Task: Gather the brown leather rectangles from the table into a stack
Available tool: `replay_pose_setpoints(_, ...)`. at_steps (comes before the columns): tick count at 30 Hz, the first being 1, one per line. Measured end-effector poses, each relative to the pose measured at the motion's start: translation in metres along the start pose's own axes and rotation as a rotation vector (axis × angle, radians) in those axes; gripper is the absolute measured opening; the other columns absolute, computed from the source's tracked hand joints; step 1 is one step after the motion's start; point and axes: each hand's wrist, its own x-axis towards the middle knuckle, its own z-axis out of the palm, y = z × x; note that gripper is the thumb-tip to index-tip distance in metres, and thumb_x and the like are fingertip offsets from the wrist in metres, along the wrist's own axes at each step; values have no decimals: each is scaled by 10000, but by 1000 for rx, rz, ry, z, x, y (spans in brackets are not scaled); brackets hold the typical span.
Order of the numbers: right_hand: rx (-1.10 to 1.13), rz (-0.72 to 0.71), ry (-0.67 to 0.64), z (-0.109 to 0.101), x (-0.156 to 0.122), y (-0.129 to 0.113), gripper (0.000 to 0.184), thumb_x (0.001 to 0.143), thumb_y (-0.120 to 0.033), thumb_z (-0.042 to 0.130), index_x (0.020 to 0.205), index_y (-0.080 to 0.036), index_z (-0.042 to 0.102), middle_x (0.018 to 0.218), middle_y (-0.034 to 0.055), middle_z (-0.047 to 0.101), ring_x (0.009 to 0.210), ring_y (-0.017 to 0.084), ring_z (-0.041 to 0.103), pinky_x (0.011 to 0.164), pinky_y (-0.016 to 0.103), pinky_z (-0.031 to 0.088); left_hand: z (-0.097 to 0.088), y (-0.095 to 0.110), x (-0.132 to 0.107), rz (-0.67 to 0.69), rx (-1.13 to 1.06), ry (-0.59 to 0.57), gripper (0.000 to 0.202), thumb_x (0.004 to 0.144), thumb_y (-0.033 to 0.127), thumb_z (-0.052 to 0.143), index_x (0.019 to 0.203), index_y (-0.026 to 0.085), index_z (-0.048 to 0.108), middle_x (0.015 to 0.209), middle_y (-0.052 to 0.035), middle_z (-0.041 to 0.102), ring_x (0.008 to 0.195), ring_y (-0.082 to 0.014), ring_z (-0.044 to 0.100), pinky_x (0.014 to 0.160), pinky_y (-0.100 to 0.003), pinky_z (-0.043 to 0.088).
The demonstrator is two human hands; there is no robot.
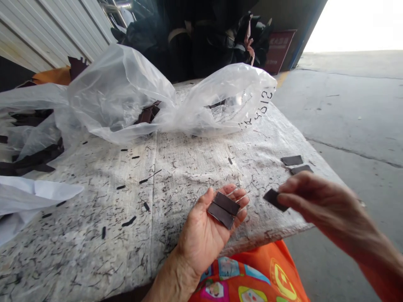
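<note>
My left hand (208,226) is palm up over the table's near edge, fingers slightly curled under two dark brown rectangular pieces (224,208) lying side by side on them. My right hand (315,199) is just to the right, its fingertips pinched on another dark piece (274,199) a short gap from the left hand. Two more dark pieces (291,160) lie on the table behind my right hand.
A scratched whitish table (176,176) carries crumpled clear plastic bags (132,92) holding more dark pieces, dark strips (28,161) at the left and small scraps. Concrete floor (355,113) lies to the right. Orange patterned clothing (252,277) shows below.
</note>
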Motion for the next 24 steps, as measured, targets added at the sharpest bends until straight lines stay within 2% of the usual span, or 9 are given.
replay_pose_setpoints(2, 420, 174, -174, 27, -4, -13, 227, 757, -419, 653, 719, -217, 557, 607, -9, 627, 529, 132, 579, 469, 229, 455, 0, -2, -2, 16, 0, -16, 339, 892, 349, 483, 1055, 80, 609, 1093, -156, 648, 1029, -237, 606, 922, -350, 448)
replay_pose_setpoints(5, 680, 245, -247, 58, -5, -27, 174, 760, -345, 667, 728, -212, 560, 670, -21, 636, 595, 114, 583, 542, 223, 471, -1, -5, -5, 48, 2, -89, 315, 857, 332, 543, 1038, 88, 628, 1063, -135, 656, 1011, -220, 605, 951, -336, 429)
replay_pose_setpoints(9, 589, 176, -250, 74, -3, -34, 101, 772, -309, 656, 776, -221, 606, 785, 0, 679, 702, 156, 619, 621, 272, 501, -3, -9, -6, 85, 59, -165, 222, 817, 181, 594, 1015, 100, 654, 1044, -101, 673, 1016, -203, 609, 978, -311, 409)
replay_pose_setpoints(12, 462, 99, -209, 74, -3, -35, 71, 807, -286, 608, 830, -229, 644, 867, 15, 703, 752, 172, 635, 666, 295, 510, -3, -10, -5, 107, 60, -78, 198, 846, 155, 563, 1012, 118, 664, 1043, -85, 683, 999, -175, 618, 978, -289, 411)
replay_pose_setpoints(14, 487, 107, -174, 72, -3, -35, 92, 815, -305, 602, 835, -229, 649, 879, 14, 708, 648, 134, 614, 579, 258, 495, -2, -9, -4, 121, 41, -9, 191, 865, 175, 544, 999, 116, 667, 1034, -84, 683, 988, -170, 619, 966, -294, 428)
replay_pose_setpoints(17, 572, 221, -81, 70, -7, -31, 157, 789, -375, 642, 802, -220, 625, 772, 5, 701, 461, 78, 504, 393, 194, 371, 0, -8, -3, 150, 44, 50, 191, 882, 177, 521, 992, 115, 665, 1037, -93, 679, 978, -174, 624, 902, -305, 481)
replay_pose_setpoints(19, 587, 285, -36, 70, -12, -23, 203, 771, -410, 662, 797, -215, 608, 662, -13, 659, 434, 74, 466, 365, 182, 312, 2, -8, -3, 154, 56, 65, 195, 887, 180, 517, 1006, 116, 657, 1063, -109, 673, 997, -186, 624, 878, -310, 499)
replay_pose_setpoints(21, 572, 306, -27, 69, -17, -14, 220, 777, -423, 654, 800, -211, 599, 612, -26, 609, 463, 87, 479, 393, 188, 330, 3, -7, -4, 150, 62, 87, 177, 875, 170, 536, 992, 116, 657, 1034, -115, 678, 985, -193, 633, 872, -318, 507)
replay_pose_setpoints(24, 416, 237, 19, 55, -20, 4, 201, 810, -402, 617, 794, -202, 595, 618, -26, 574, 512, 104, 503, 454, 210, 378, 7, -6, -6, 163, 93, 180, 162, 853, 111, 547, 964, 129, 664, 830, -70, 684, 813, -154, 660, 791, -308, 542)
